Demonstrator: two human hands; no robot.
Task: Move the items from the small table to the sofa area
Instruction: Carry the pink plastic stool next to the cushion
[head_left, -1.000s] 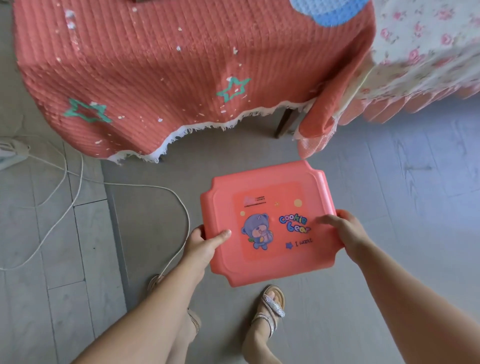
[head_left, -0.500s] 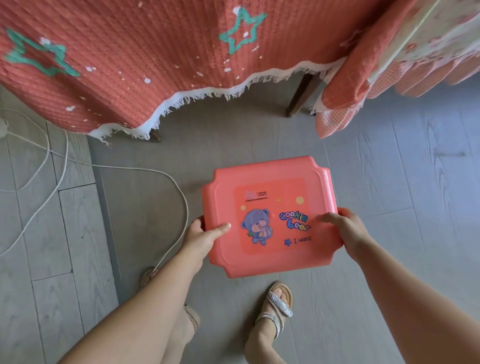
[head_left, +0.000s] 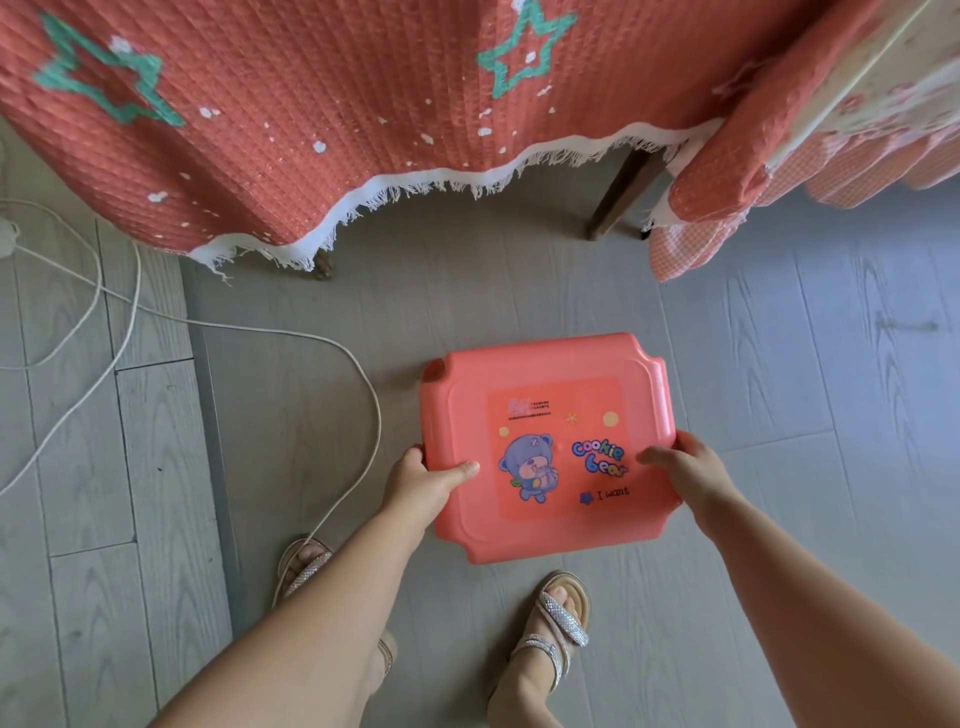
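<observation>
Sofa cover (head_left: 311, 104) has slid up-frame vs 1 s ago; stool (head_left: 550, 447) sits a bit lower, nearer floor (head_left: 779, 364). One stool, held over floor w/ 2 hands: left grip (head_left: 421, 483) & right grip (head_left: 691, 473) clamp opposite edges. Prob light, stiff, smooth plastic; side rims best hold. One cable (head_left: 249, 327) nearby.

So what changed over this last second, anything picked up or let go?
Nothing let go. The view tilted down: the orange quilted cover slid up the frame, more floor shows. Left hand and right hand kept gripping the pink stool by its sides.
</observation>
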